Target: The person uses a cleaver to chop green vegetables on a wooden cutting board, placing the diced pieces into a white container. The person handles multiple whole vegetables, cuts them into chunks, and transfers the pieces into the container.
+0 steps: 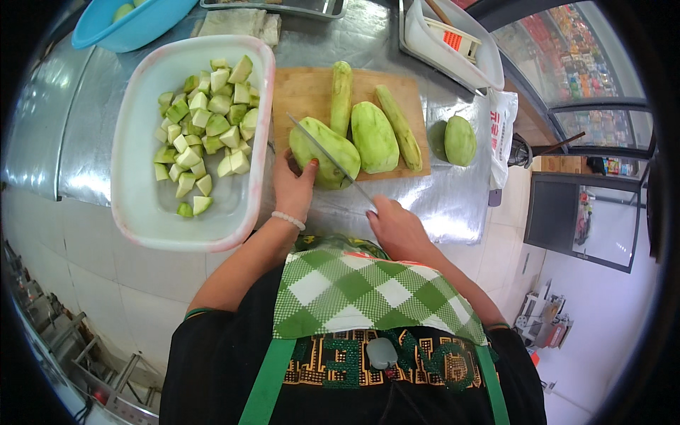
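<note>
My left hand (294,180) steadies a peeled green vegetable (313,146), possibly a gourd or papaya, at the left of a wooden cutting board (303,85). In my right hand (396,223) is the handle end of a long knife (324,150), whose blade lies diagonally across that vegetable. Whether the edge has entered the flesh I cannot tell. Beside it on the board rest another peeled thick vegetable (374,138) and two long slender ones (341,98), (399,127). Cut chunks (217,125) fill part of a white plastic tub (133,159) left of the board.
A smaller green vegetable (460,141) lies on the metal table (457,204) right of the board. Behind are a blue basin (135,32), a folded cloth (231,24), a metal tray (313,9) and a white bin (491,64). A plastic bag (502,138) hangs at the right edge.
</note>
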Demonstrator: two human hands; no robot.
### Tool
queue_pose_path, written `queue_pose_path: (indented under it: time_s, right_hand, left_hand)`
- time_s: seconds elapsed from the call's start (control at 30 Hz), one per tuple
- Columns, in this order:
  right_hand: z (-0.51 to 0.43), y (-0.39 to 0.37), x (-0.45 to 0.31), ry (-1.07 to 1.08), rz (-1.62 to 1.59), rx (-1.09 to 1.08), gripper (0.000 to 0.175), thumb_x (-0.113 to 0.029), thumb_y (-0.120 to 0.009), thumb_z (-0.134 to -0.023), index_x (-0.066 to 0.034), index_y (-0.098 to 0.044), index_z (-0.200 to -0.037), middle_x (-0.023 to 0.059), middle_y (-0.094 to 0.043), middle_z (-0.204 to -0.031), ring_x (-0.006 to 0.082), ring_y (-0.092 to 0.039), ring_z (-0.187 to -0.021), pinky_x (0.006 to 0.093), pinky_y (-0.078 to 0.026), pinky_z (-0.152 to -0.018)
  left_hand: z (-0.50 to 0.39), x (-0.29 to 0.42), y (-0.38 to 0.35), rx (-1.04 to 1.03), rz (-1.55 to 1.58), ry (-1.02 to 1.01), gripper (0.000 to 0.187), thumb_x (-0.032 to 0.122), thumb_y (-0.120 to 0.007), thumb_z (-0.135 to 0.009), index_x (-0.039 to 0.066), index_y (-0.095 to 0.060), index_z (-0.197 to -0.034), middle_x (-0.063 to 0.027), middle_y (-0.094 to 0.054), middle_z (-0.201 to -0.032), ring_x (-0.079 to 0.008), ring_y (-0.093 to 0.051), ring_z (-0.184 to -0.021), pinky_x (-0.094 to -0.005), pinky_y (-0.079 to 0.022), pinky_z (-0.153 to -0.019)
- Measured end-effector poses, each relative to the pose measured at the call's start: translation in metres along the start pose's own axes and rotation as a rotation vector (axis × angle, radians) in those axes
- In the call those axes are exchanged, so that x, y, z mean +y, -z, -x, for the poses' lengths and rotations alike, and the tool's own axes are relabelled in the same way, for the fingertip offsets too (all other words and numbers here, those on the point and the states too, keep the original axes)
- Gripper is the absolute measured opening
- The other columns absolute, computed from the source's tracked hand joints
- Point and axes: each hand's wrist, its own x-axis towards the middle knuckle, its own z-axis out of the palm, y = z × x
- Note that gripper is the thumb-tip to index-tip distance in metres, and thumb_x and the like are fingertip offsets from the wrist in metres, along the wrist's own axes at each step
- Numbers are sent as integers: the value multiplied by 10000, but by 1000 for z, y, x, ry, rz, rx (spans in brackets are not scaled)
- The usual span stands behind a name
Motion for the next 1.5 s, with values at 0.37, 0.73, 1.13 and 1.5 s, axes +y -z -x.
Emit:
queue_pose_path:
  time_s: [0.37, 0.73, 1.13, 1.5]
  right_hand:
    - [-58, 2, 49, 138, -300, 139, 325, -225, -588, -945, -40, -495, -1196, 259, -650, -882, 469, -619, -813, 497, -485, -690]
    - [-50, 10, 79, 79, -340, 180, 250, -252, -588, -941, -18, -505, -969, 230, -633, -803, 457, -593, -754, 491, -457, -658]
    - [1, -6, 89, 0, -712, 91, 228, -235, -624, -942, -26, -533, -938, 107, -576, -663, 173, -520, -589, 342, -437, -562]
    - [-11, -10, 80, -80, -1010, -35, 209, -241, -588, -966, -38, -544, -993, -4, -519, -645, 65, -458, -497, 254, -382, -458]
  left_hand:
    - [9, 27, 16, -7, 172, 298, 539, 298, -620, -940, 24, -430, -1364, -61, -562, -1246, -158, -558, -1072, -332, -494, -854]
    - [-23, 27, 4, -44, 56, 320, 463, 289, -585, -880, -8, -525, -1230, -80, -606, -1051, -180, -606, -881, -355, -543, -720]
    - [-15, 29, 9, 91, 291, 501, 344, 239, -562, -879, 29, -550, -1151, -105, -606, -960, -224, -619, -810, -368, -573, -694]
    - [-8, 35, 4, 91, 270, 446, 362, 241, -574, -883, 8, -531, -1157, -103, -611, -988, -210, -615, -790, -354, -578, -674]
